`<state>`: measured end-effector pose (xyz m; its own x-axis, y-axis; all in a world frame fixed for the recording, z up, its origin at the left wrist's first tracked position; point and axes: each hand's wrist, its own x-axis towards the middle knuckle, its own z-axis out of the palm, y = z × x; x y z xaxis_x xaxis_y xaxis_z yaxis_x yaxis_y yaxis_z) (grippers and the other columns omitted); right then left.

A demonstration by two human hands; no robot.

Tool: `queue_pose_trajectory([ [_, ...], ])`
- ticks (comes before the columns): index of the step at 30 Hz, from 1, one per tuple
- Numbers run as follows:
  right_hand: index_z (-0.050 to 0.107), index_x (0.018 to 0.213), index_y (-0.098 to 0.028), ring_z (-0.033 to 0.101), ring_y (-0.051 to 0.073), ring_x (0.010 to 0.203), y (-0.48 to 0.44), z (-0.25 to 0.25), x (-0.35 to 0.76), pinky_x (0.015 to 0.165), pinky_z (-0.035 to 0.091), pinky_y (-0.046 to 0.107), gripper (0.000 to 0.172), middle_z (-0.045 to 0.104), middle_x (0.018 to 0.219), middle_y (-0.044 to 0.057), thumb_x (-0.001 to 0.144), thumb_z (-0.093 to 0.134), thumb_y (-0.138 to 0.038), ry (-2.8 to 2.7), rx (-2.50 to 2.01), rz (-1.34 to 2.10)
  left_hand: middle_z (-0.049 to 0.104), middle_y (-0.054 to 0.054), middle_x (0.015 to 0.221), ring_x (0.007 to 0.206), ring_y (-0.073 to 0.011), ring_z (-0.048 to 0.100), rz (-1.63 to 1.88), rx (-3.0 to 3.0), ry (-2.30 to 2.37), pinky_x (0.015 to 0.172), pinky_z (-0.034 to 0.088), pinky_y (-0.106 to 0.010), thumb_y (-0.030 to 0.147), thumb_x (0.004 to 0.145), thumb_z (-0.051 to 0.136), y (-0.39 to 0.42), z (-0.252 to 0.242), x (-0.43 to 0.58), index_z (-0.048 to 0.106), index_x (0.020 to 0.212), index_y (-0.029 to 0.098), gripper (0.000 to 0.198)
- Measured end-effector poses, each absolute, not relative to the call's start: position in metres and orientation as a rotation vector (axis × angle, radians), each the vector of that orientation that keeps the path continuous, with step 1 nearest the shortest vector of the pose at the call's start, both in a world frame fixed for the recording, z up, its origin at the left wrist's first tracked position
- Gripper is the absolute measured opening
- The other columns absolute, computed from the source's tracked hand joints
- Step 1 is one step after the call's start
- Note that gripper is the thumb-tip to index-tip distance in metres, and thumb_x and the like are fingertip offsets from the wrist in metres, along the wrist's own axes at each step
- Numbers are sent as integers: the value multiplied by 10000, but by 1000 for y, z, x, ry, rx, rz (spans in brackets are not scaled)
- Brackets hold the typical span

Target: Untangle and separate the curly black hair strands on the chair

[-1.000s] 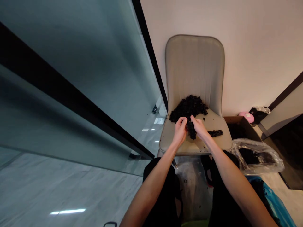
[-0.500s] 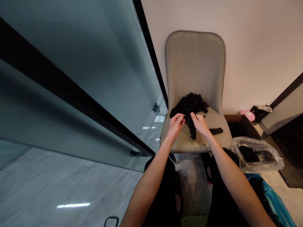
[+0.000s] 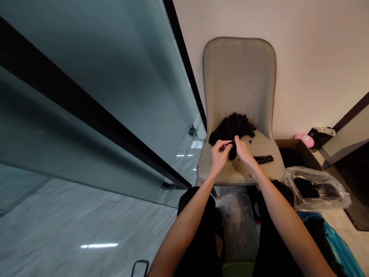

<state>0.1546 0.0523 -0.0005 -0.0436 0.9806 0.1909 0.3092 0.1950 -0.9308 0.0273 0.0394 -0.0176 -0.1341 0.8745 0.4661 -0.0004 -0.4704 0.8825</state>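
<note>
My left hand [image 3: 220, 154] and my right hand [image 3: 242, 149] meet over the front of a beige chair seat [image 3: 225, 175]. Between them is a small bunch of black, crinkled pieces [image 3: 232, 153], whose exact kind I cannot make out. My left thumb and forefinger are at its left side, closed on it. On the other side my right fingers grip it, thumb on top. Just behind my hands lies a heap of similar black pieces [image 3: 235, 125]. A short black strip [image 3: 264, 159] rests on the seat right of my right wrist.
A glass partition with a black frame [image 3: 187, 65] stands close at left. Right of the chair are an open cardboard box [image 3: 313, 156], a clear plastic bag [image 3: 340, 196] holding black material, a pink round object [image 3: 304, 140] and a blue bag [image 3: 344, 244].
The black bunch hung down longer toward the seat's front edge; now less of it shows below my hands. My left fingers have shifted inward, closer to my right hand.
</note>
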Motion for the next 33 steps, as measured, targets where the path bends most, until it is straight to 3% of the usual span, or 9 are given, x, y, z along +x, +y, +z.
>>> queue_pose_trajectory([
  [5, 525, 585, -208, 480, 141, 572, 53, -2, 156, 632, 364, 286, 659, 514, 539, -8, 894, 385, -773, -1613, -1198, 1017, 666, -13, 761, 701, -155, 594, 1547, 1577, 954, 679, 444, -275, 349, 898, 679, 34, -8, 23, 723, 907, 194, 161],
  [12, 500, 512, -208, 426, 120, 512, 52, 6, 167, 590, 330, 286, 648, 463, 481, -18, 887, 441, -734, -1728, -1180, 1027, 648, -1, 707, 658, -143, 569, 1369, 1720, 939, 643, 416, -260, 390, 917, 660, 35, -7, 10, 636, 794, 195, 232],
  [16, 472, 485, -209, 371, 104, 489, 48, 5, 164, 543, 287, 275, 661, 417, 448, -34, 837, 512, -767, -1724, -1125, 1123, 515, 20, 590, 558, -109, 432, 1184, 1664, 863, 542, 298, -250, 526, 905, 660, 41, -15, 9, 624, 691, 170, 417],
  [19, 425, 499, -226, 323, 91, 454, 45, 5, 156, 501, 268, 272, 658, 364, 429, -53, 814, 546, -791, -1536, -989, 1275, 383, 56, 541, 486, -79, 313, 1232, 1289, 738, 494, 237, -238, 582, 878, 676, 44, -19, 17, 520, 630, 178, 498],
  [23, 319, 514, -248, 273, 79, 425, 48, 7, 150, 478, 258, 270, 674, 279, 448, -79, 806, 572, -800, -1215, -824, 1328, 236, 80, 528, 446, -73, 243, 1365, 708, 574, 519, 329, -229, 437, 962, 578, 48, -17, 24, 315, 608, 208, 498],
  [26, 339, 510, -245, 301, 86, 418, 52, 7, 154, 480, 268, 272, 683, 298, 452, -69, 826, 525, -822, -1166, -891, 1259, 324, 70, 557, 452, -74, 284, 1378, 585, 621, 535, 353, -232, 403, 959, 523, 59, -21, 20, 402, 649, 205, 387],
  [30, 488, 533, -215, 463, 129, 493, 53, 2, 164, 585, 371, 280, 729, 451, 483, -5, 978, 251, -742, -1382, -1249, 1109, 540, 18, 638, 497, -95, 405, 1230, 976, 1165, 536, 331, -242, 352, 884, 562, 80, -39, 6, 614, 750, 181, 224],
  [33, 628, 670, -174, 611, 185, 692, 51, -3, 175, 708, 416, 287, 606, 639, 644, 68, 1027, 364, -586, -1665, -1549, 884, 638, -9, 667, 628, -146, 535, 1072, 1340, 1420, 621, 383, -257, 174, 735, 670, 88, -55, -9, 670, 717, 174, 18],
])
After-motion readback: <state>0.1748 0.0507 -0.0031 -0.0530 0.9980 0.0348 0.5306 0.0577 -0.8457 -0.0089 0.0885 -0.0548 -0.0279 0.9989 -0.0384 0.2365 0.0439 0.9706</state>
